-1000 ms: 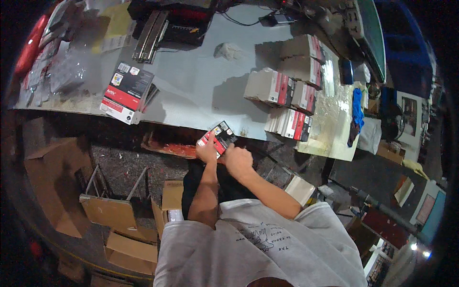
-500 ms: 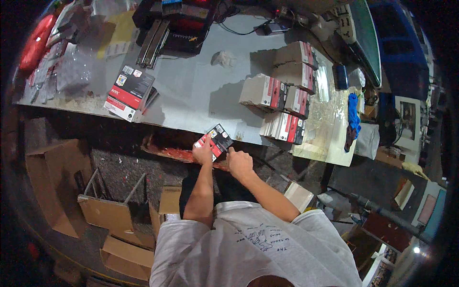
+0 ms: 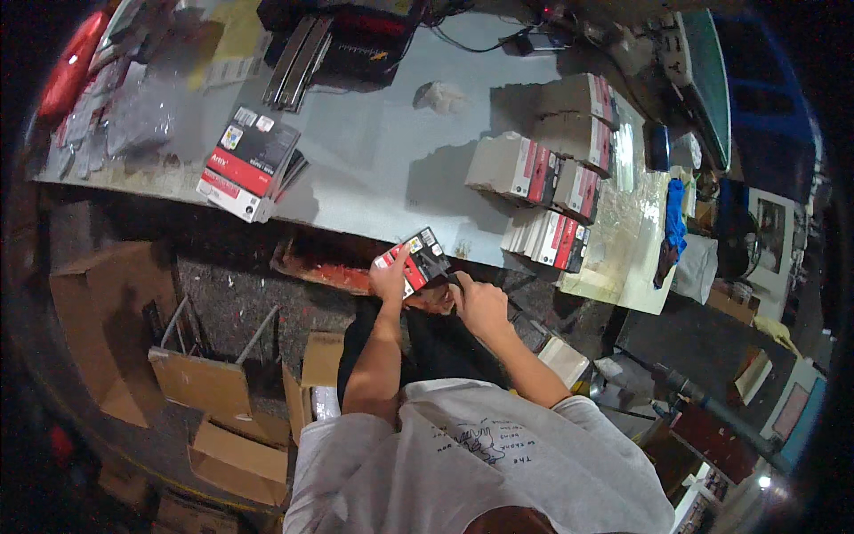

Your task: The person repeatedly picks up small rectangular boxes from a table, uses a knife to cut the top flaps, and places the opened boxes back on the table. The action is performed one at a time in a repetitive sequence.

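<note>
A flat printed card pack (image 3: 420,260) in red, black and white is held in front of the table's near edge. My left hand (image 3: 390,280) is closed on its left side, with the thumb lying across the printed face. My right hand (image 3: 481,305) is closed just beyond the pack's lower right corner. Something small and dark shows at its fingertips, too unclear to name. On the table to the left lies a small pile of matching packs (image 3: 247,165). Several stacks of similar packs (image 3: 543,238) stand to the right.
A black machine with metal rails (image 3: 298,62) stands at the table's back left, near clear plastic wrapping (image 3: 138,116). Crumpled white paper (image 3: 442,97) lies mid-table (image 3: 374,169). Below, open cardboard boxes (image 3: 116,329) and an upturned stool (image 3: 200,383) occupy the floor at left.
The whole view has shifted slightly. My right hand has moved a little to the right, away from the card pack, which my left hand still holds, now turned slightly.
</note>
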`<act>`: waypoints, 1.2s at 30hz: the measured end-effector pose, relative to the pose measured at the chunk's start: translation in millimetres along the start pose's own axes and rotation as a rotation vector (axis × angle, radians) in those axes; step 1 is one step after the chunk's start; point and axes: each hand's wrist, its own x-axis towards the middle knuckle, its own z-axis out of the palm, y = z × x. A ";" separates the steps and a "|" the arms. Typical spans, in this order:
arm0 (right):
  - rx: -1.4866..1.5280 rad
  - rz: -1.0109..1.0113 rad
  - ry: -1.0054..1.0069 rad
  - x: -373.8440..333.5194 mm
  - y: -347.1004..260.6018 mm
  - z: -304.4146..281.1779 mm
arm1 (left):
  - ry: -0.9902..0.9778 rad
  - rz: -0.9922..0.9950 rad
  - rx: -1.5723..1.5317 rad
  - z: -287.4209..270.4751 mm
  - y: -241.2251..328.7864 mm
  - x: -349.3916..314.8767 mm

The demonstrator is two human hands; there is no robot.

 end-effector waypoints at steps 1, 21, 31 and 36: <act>0.063 -0.039 0.088 -0.1 3.3 0.3 | -0.082 -0.042 -0.133 -2.4 2.7 0.1; 0.181 0.097 -0.084 19.3 -1.8 71.3 | 0.044 0.062 0.106 -10.6 0.5 4.5; 0.080 0.163 -0.065 -20.8 19.4 -0.8 | -0.033 0.129 -0.032 -11.5 -2.7 7.3; 0.638 0.099 0.389 -22.2 32.3 -9.5 | -0.360 0.391 -0.029 -57.9 52.5 -81.1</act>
